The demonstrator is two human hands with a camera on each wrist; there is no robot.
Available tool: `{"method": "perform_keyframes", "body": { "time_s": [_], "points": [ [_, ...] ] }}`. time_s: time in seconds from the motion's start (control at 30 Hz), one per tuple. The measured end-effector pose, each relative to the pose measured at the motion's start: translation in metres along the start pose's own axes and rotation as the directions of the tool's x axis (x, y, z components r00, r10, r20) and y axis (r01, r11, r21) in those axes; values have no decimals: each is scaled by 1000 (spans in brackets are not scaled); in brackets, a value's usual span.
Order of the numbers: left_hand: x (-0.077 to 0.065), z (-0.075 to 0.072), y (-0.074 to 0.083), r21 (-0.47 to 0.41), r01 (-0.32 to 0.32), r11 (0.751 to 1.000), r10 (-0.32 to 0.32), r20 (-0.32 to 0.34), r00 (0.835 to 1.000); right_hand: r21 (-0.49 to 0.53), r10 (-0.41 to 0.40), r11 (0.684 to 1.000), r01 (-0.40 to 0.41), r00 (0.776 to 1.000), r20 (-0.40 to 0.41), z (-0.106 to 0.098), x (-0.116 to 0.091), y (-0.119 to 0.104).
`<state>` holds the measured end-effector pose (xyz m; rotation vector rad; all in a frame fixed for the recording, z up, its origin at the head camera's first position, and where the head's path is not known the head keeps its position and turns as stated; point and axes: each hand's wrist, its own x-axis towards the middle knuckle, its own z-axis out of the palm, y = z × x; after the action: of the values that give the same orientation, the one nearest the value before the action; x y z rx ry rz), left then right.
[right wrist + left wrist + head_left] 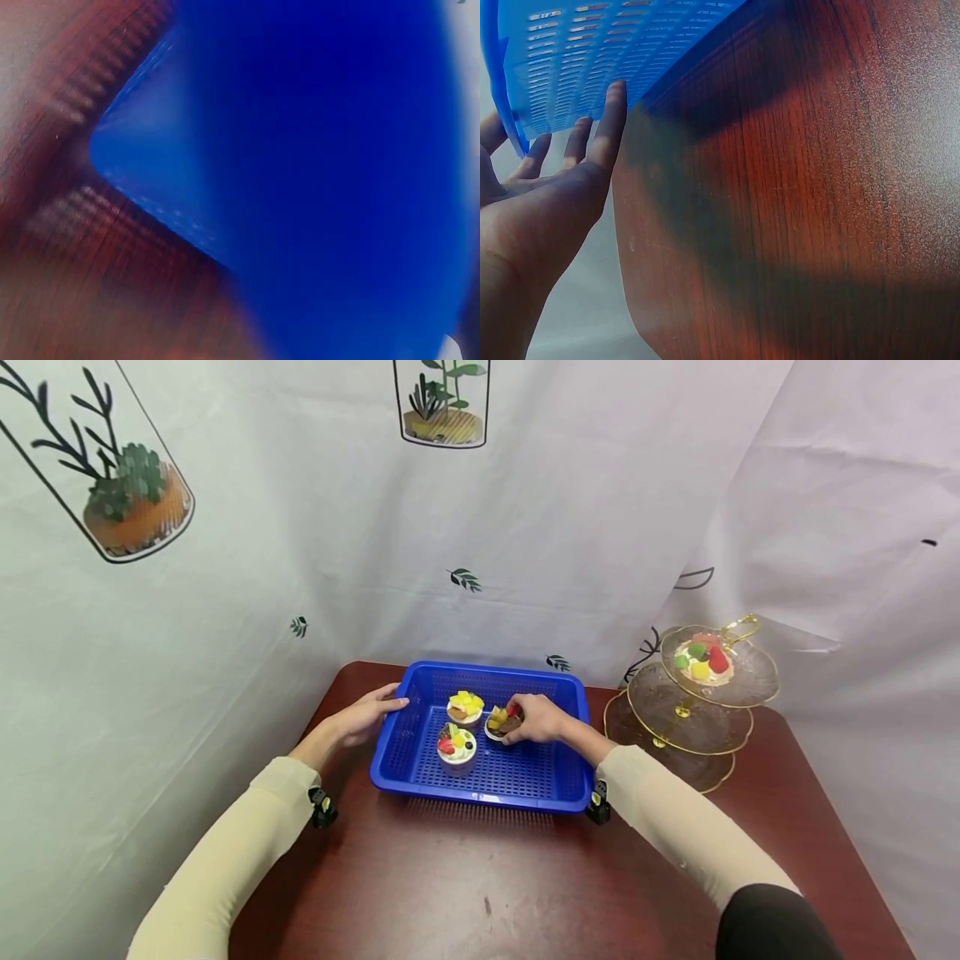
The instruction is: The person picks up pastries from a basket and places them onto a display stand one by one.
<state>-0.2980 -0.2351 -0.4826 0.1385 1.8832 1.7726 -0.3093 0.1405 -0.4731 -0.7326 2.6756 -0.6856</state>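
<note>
A blue plastic basket (480, 797) with slotted walls stands on the table. My left hand (367, 717) grips its left rim, thumb over the edge; in the left wrist view the fingers (612, 124) lie along the outer wall. Reaching in over the right side, my right hand (538, 720) pinches a chocolate cupcake (498, 723) topped with fruit, partly hidden by the fingers. Two more cupcakes sit left of it: one with yellow fruit cubes (465, 706), one with cream and mixed fruit (456, 747). Blurred basket wall (330, 180) fills most of the right wrist view.
On the right stands a three-tier glass stand (690, 710) with gold rims and a gold handle. A fruit tart (703, 662) rests on its top tier. The brown wooden table (480, 885) meets a white patterned cloth (525, 527) behind.
</note>
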Motion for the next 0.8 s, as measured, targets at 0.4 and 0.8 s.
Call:
{"method": "perform_keyframes", "body": {
  "time_s": [0.4, 0.8],
  "points": [
    [1, -2, -2, 7, -5, 1000, 5, 8, 1000, 45, -36, 998, 39, 997, -62, -12, -20, 5],
    [0, -1, 0, 4, -3, 1000, 3, 9, 1000, 134, -122, 980, 149, 974, -189, -38, -55, -12]
  ]
}}
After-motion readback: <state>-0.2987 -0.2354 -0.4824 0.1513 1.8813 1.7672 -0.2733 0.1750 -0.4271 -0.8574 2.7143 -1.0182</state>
